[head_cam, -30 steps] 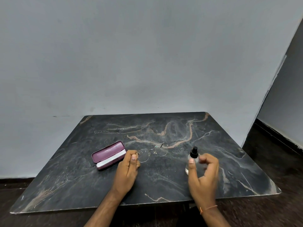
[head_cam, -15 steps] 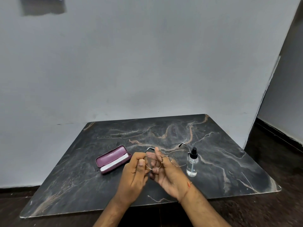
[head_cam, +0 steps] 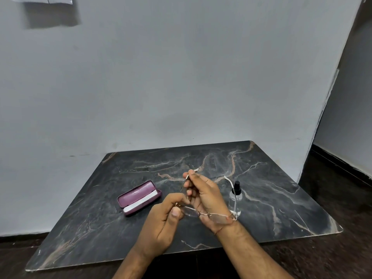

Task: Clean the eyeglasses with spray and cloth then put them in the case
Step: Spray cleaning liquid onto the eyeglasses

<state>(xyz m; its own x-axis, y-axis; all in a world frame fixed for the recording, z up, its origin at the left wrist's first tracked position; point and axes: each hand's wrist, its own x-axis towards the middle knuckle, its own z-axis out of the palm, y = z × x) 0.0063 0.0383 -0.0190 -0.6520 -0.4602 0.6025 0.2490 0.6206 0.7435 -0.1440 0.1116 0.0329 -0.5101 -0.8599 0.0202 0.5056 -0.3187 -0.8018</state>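
Observation:
Thin rimless eyeglasses with a gold bridge are held above the table in both hands. My left hand pinches the left hinge corner between thumb and forefinger. My right hand reaches across behind the lenses, and its fingertips grip the left temple arm near its white tip. The other temple arm curves up beside the clear spray bottle with a black nozzle, which stands upright on the table to the right. A maroon case lies open to the left, with a white cloth inside.
The dark marble-pattern table stands against a grey wall. Its front edge runs just below my wrists. Dark floor lies to the right and in front. A white sheet hangs on the wall at the upper left.
Both hands have lifted the eyeglasses and turned them. My right hand has slid up along the left temple arm, which is now swung outward from the frame. The head view tilted slightly upward.

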